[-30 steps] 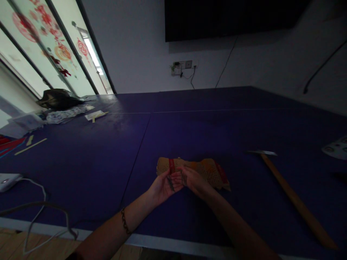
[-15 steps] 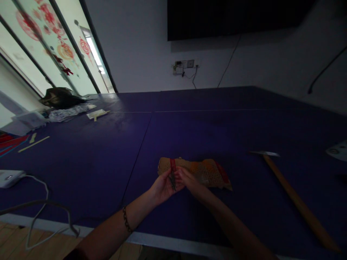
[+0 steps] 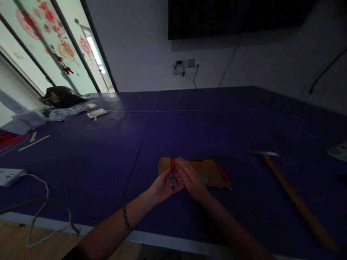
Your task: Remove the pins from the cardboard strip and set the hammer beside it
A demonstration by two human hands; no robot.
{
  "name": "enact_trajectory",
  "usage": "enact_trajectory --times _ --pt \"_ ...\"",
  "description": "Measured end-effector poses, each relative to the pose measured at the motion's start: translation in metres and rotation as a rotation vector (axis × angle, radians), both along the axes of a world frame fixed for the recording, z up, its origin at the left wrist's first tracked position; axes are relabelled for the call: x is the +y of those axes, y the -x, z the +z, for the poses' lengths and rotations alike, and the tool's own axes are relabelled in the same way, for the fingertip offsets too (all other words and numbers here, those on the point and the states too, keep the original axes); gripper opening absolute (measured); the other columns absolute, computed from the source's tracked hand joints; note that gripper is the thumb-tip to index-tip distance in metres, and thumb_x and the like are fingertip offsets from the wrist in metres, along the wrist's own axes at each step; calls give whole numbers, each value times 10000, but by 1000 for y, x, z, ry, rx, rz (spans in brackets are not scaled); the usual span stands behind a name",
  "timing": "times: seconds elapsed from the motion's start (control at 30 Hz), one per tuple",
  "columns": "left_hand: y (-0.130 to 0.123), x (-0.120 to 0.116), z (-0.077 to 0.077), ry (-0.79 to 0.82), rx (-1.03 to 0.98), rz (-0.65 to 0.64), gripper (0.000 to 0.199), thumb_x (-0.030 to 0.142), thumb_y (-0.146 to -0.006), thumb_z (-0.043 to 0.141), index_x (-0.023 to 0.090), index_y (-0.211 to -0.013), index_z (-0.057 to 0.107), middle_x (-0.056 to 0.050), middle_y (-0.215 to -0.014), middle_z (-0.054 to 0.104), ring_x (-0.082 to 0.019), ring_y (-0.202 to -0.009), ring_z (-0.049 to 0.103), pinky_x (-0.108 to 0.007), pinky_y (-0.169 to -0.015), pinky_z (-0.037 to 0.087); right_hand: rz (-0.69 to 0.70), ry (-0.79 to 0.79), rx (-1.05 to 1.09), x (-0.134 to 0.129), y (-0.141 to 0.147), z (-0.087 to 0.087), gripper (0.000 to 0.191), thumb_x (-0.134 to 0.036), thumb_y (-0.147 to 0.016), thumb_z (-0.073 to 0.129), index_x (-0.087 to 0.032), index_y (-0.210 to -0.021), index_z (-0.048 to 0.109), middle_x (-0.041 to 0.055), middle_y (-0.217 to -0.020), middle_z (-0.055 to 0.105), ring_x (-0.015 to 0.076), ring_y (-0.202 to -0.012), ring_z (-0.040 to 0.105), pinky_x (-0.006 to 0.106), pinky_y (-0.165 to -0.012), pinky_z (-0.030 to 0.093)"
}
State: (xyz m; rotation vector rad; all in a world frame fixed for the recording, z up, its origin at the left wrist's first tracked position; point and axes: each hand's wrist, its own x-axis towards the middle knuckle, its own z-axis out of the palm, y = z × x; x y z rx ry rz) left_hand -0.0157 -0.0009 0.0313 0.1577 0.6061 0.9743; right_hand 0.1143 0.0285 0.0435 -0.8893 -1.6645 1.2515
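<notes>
Packet (image 3: 210,172) partly behind the right hand (image 3: 194,182), dark screen (image 3: 235,18) (lower part only) beyond the top edge

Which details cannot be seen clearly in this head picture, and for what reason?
Head view: count of the metal pieces on the left hand; small, bunched.
Head view: palm of the right hand; turned away.
Head view: part of the package; behind the hands.
Head view: rest of the pale object; cut by right edge.
</notes>
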Motion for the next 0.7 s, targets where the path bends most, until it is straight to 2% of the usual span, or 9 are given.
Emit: enact_trajectory --times 0.1,0.23,0.4,0.47,0.57,0.63,0.7 --pt "2 0 -4 9 -40 -77 400 432 -849 387 97 -743 578 -69 -646 609 -134 -582 576 -245 -612 412 68 -141 -150 -1 0 1 303 -345 -844 381 -218 -973 624 74 -1030 615 218 -995 525 372 -910 359" --pt "4 1 -5 6 -100 -125 459 493 -834 367 99 -719 571 -50 -590 559 -108 -524 523 -207 -538 378 89 -153 -212 0 2 -3 342 -317 -863 325 -213 -824 649 63 -807 653 214 -822 578 341 -767 421" --pt "4 0 0 43 -137 -135 427 481 -823 401 97 -735 564 -38 -596 528 -98 -528 503 -197 -532 374 64 -160 -239 2 0 -3 345 -314 -860 331 -197 -764 641 59 -726 641 211 -754 578 322 -711 412" --pt "4 -1 -1 51 -132 -127 360 422 -831 425 103 -731 560 -28 -589 524 -90 -504 493 -213 -552 388 63 -160 -244 3 0 -4 345 -325 -851 357 -199 -685 632 51 -682 632 198 -695 573 308 -671 412" --pt "4 -2 -4 35 -80 -83 183 211 -822 464 87 -724 557 -20 -586 532 -76 -489 498 -260 -650 417 64 -150 -242 2 1 -5 328 -328 -838 389 -207 -656 633 42 -658 634 190 -660 572 298 -647 417" --pt "3 -3 -5 3 -52 -44 102 53 -768 466 67 -731 560 -27 -606 550 -76 -521 527 -274 -715 415 54 -135 -234 2 1 -5 300 -325 -835 395 -208 -741 655 55 -740 664 205 -728 592 315 -698 425" --pt "2 -4 -6 -37 -51 -19 150 -38 -716 458 58 -760 565 -34 -644 572 -82 -561 554 -282 -754 408 37 -115 -224 1 0 -6 281 -325 -832 400 -215 -872 655 65 -846 679 224 -810 600 346 -761 423"
